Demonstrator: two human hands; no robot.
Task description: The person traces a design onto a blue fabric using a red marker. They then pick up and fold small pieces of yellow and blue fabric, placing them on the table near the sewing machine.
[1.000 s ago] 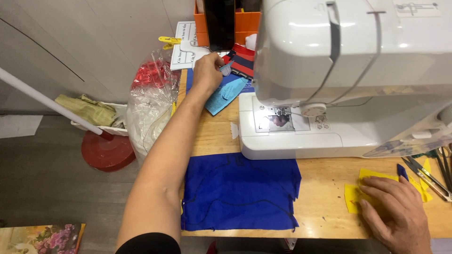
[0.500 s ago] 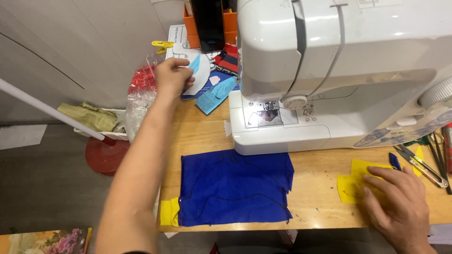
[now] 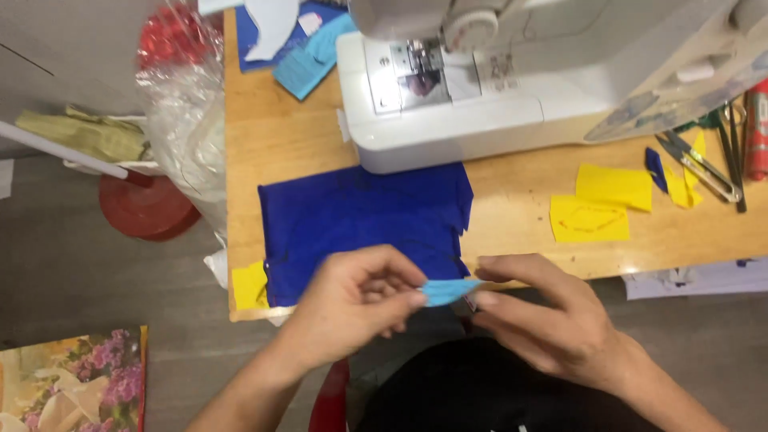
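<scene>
Hands pinching a small light-blue fabric piece (image 3: 450,291) at the tabletop's (image 3: 280,136) near edge: left hand (image 3: 356,300) gripping its left end, right hand (image 3: 544,316) its right. Lying flat and unstitched at twelve o'clock from it, dark-blue cloth (image 3: 360,220), just before the sewing machine (image 3: 512,80); seemingly only preparing, no sewing begun.

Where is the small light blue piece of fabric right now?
In the head view, the light blue fabric piece is pinched between the left hand and right hand, low in the middle, just in front of the dark blue cloth at the table's near edge.

Both hands are held together at lower centre of the frame: the left hand (image 3: 356,296) and right hand (image 3: 544,316) are pinched, fingertips nearly meeting.
</scene>
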